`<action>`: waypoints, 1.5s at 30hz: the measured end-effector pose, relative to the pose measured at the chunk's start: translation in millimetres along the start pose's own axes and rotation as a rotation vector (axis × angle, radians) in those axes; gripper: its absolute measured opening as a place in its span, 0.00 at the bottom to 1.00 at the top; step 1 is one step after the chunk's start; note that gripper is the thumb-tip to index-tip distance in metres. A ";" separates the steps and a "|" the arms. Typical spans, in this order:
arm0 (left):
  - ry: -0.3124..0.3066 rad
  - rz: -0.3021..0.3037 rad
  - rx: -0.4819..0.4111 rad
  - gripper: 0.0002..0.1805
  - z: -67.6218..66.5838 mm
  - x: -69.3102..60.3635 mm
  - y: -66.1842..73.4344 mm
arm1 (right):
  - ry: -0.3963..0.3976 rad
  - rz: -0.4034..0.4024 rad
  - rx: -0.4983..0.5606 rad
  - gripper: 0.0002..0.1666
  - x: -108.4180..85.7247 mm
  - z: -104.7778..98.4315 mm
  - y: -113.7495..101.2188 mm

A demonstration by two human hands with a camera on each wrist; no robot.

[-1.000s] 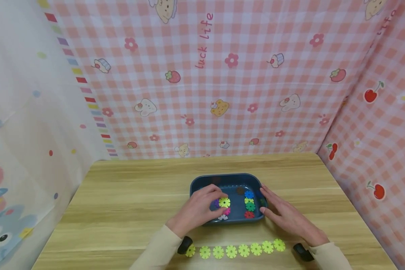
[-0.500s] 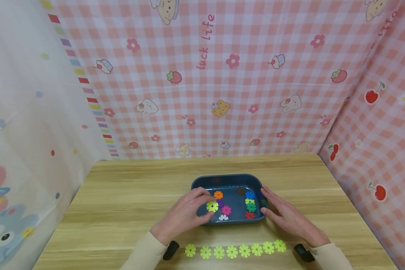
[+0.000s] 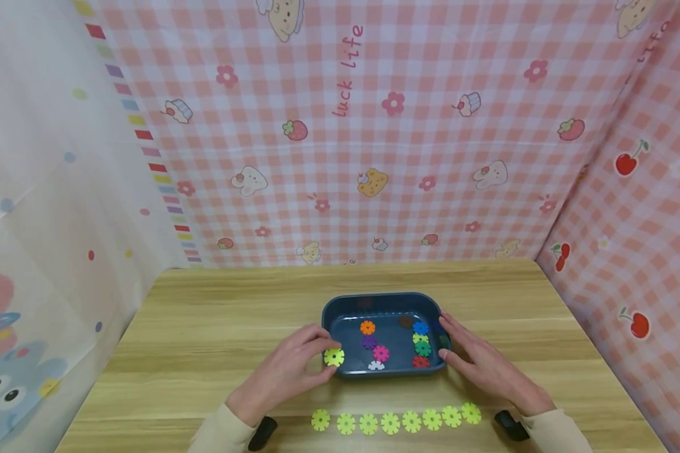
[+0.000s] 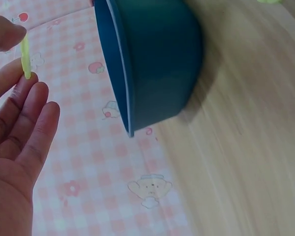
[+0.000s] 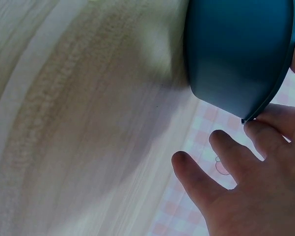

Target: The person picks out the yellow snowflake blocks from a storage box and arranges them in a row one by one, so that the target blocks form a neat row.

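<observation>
My left hand (image 3: 286, 371) pinches a yellow-green toothed plastic disc (image 3: 334, 357) between thumb and fingertips, at the left end of a dark blue tray (image 3: 340, 372). Seen edge-on in the left wrist view, the disc (image 4: 26, 56) stands clear of the tray wall (image 4: 162, 54). The tray holds several loose discs: orange (image 3: 367, 328), purple (image 3: 369, 342), pink (image 3: 381, 353) and white (image 3: 376, 365) on the left, and blue (image 3: 420, 328), green (image 3: 422, 348), red (image 3: 421, 362) and brown (image 3: 405, 321) on the right. My right hand (image 3: 484, 365) touches the tray's right end with extended fingers (image 5: 230, 152).
A row of several yellow-green discs (image 3: 390, 423) lies on the wooden table (image 3: 215, 327) in front of the tray. Checked cloth (image 3: 328, 157) hangs behind the table, with more cloth (image 3: 640, 239) at the right and a white one (image 3: 107, 189) at the left.
My left hand has moved left and toward me with the yellow-green disc, from over the tray's middle to its left end. The orange disc has come into view. My right hand stays put.
</observation>
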State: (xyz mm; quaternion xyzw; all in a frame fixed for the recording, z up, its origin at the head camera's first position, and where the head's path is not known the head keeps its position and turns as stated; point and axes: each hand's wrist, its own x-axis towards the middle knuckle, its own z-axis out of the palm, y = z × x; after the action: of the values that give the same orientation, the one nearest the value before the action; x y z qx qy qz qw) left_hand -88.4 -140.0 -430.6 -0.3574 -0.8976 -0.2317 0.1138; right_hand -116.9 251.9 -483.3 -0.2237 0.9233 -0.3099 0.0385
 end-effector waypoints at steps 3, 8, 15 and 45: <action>-0.009 -0.007 0.003 0.16 -1.2 -7.1 -2.7 | -0.001 -0.001 -0.002 0.41 0.1 0.1 0.1; -0.029 -0.033 -0.001 0.16 -3.9 -19.1 -6.6 | -0.002 0.003 -0.004 0.41 0.1 0.3 0.3; -0.052 -0.084 0.005 0.15 -5.4 -34.8 -12.5 | 0.002 0.000 -0.003 0.41 -0.2 0.8 1.6; -0.329 -0.183 -0.023 0.17 6.5 -72.9 -26.0 | 0.000 0.003 -0.014 0.41 0.8 1.0 1.6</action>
State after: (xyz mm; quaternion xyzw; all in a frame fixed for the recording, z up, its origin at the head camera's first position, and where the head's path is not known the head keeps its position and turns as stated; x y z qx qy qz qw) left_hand -54.3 -196.3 -471.9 -0.3088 -0.9300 -0.1899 -0.0601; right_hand -118.0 252.2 -485.0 -0.2226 0.9257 -0.3034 0.0376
